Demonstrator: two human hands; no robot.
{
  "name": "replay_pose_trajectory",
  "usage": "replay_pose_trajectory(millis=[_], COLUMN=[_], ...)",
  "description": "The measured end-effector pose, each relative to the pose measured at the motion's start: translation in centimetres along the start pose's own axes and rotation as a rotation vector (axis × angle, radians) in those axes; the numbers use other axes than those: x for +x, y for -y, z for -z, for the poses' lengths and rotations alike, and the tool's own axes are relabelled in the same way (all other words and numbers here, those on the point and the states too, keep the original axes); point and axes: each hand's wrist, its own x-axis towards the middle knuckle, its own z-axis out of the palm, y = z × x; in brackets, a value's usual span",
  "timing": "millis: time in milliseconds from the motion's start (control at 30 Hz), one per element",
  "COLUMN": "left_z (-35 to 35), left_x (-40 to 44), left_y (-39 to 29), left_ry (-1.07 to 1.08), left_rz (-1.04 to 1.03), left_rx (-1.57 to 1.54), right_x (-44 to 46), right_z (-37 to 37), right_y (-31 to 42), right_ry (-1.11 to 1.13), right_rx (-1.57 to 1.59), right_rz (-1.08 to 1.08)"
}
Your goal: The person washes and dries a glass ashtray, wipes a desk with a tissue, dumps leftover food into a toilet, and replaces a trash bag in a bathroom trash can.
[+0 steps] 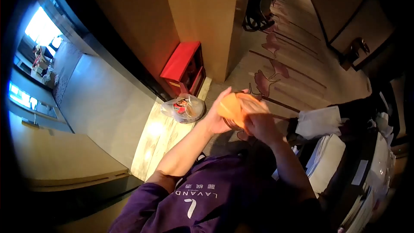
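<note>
Both of my hands meet in front of my chest around an orange cloth (230,107). On its left side, my left hand (217,118) is closed around a rounded brownish thing under the cloth, perhaps a cup or glass; its kind is mostly hidden. My right hand (260,123) presses into the orange cloth from the right, fingers bent and partly buried in it. Just left of my hands, a clear plastic bag (194,108) with red-printed packaging inside rests on a light wooden surface (148,146).
A red cabinet-like box (179,64) stands against the wall behind the bag. To my right is a dark cart with stacked white linens (325,162). An open doorway to a bright room lies left. A wheeled item (257,20) stands along the patterned corridor carpet (297,64).
</note>
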Motion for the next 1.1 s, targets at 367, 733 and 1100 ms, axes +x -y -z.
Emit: replay_pose_trajectory(millis=[367,733,1100], left_z=[-0.8,-6.8,-2.0], left_x=[1.7,3.0,4.4], left_y=[0.2,0.9,5.0], left_ry=[-0.051,0.263,-0.191], left_rz=[-0.356,-0.457,-0.456], left_rx=[0.745,0.596,1.218], right_x=[-1.4,-6.2,-5.0], right_z=[-1.0,1.8,0.3], right_y=[-3.2,-7.3,-4.2], right_ry=[0.161,-0.8,-0.531], right_rx=[0.308,1.9,2.092], right_rz=[-0.225,-0.369,-0.235])
